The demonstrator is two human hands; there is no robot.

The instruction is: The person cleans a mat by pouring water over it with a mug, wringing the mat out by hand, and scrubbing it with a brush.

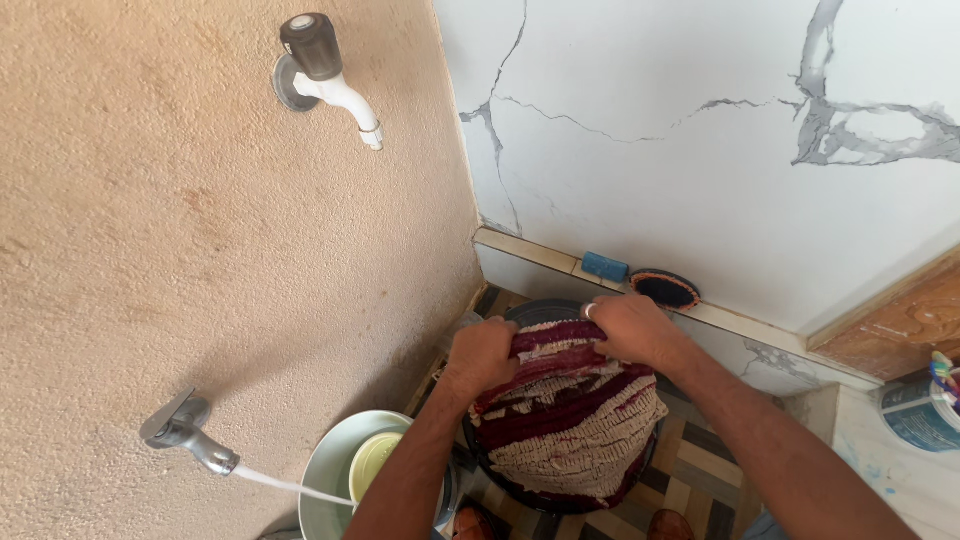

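Washing corner, seen from above; rough sand-coloured plaster wall [150, 220] at left, white marble-look tiled wall [700, 130] with grey veins at right, the two meeting at a far corner; floor [700, 470] of small tiles in brown, cream and dark tones, laid in a woven pattern.

Fittings on plaster wall: upper tap [325, 70], white spout with dark knob, dry; lower tap [185, 430], metal, sending a thin stream of water [290, 487] rightward into a pale green basin [335, 470]; a smaller yellow-green bowl [372, 462] sits inside that basin.

Ledge [540, 255], narrow and tiled, along the foot of the marble wall; on it a blue rectangular block [605, 267], likely soap, and just right of it an oval scrubbing brush [665, 289] with dark bristles and an orange rim.

Mat [572, 420]: shaggy, looped pile, maroon and cream stripes, floppy; held up over a dark round tub [540, 312] on the floor, near centre.

Left hand [482, 357]: fingers curled tight around the mat's top edge, left end. Right hand [632, 330]: closed over the top edge, right end, a ring on one finger; the two hands close together, pile bunched between them.

Far right: wooden door frame [900, 320]; a blue and white tub [920, 410] with bright items standing in it, printed label, contents unclear.

Near edge: two brown toes of footwear [668, 524].
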